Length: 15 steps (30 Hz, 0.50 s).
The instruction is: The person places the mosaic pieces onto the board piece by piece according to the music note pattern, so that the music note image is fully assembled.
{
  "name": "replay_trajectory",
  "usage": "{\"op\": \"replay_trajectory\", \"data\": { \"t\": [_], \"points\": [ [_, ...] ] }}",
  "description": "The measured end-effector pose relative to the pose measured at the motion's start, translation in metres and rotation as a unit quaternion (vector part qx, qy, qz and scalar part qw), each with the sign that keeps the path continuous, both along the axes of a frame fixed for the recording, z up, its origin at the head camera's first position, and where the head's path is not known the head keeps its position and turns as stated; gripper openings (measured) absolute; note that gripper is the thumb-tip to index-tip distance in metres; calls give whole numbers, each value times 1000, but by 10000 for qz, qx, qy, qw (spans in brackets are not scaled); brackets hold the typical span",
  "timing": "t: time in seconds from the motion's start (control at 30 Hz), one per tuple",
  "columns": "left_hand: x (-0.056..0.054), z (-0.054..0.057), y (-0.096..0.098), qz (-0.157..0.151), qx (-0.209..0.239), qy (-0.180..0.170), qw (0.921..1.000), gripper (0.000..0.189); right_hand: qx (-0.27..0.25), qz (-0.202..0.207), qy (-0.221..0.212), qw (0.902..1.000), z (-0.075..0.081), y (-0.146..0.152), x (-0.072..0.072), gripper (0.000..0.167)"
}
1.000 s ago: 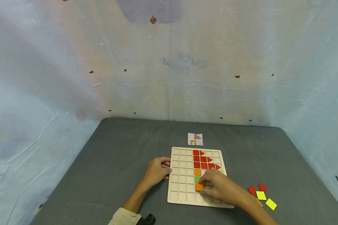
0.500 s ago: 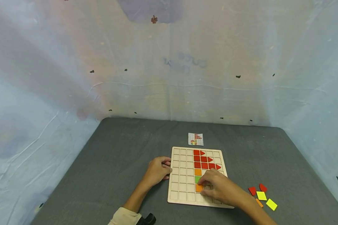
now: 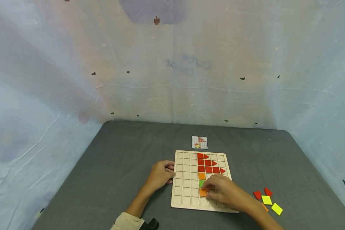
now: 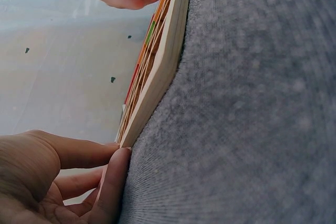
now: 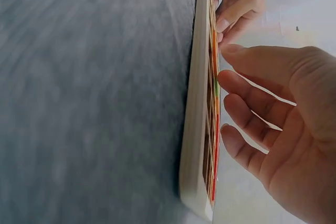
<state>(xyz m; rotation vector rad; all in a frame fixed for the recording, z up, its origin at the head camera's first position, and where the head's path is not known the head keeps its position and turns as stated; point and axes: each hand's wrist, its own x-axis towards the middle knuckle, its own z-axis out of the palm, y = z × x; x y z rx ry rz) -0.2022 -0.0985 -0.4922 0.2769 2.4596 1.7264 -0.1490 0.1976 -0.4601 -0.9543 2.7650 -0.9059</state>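
A wooden grid board lies on the table, with red square and triangle tiles in its upper rows. Below them, in one column, sit an orange tile, a green tile and a lower orange tile. My left hand pinches the board's left edge between thumb and finger, as the left wrist view confirms. Over the lower orange tile hovers my right hand, its fingertips at that tile. In the right wrist view its fingers are loosely bent and spread, with nothing visible between them.
Loose tiles lie right of the board: two red pieces, yellow squares and an orange piece. A small printed pattern card lies behind the board. The grey table meets a pale sheet at its back.
The lower orange tile, tilted in the right hand's fingers one second ago, now lies flat in its cell. The right fingertips have eased slightly off it. The left hand has stayed put.
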Motion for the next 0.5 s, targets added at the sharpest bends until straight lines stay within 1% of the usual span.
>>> {"op": "replay_trajectory", "data": {
  "t": [0.1,0.27,0.33,0.5],
  "points": [
    [0,0,0,10,7,-6,10000,41,-182,-40,-7,9998,1,7,1,18],
    [0,0,0,20,26,-19,10000,42,-406,-244,-115,9988,3,21,3,21],
    [0,0,0,18,26,-27,10000,42,-431,-360,-159,9983,4,27,4,22],
    [-1,0,0,27,17,-16,10000,41,-420,-610,-107,9972,5,44,8,23]
  ]
}}
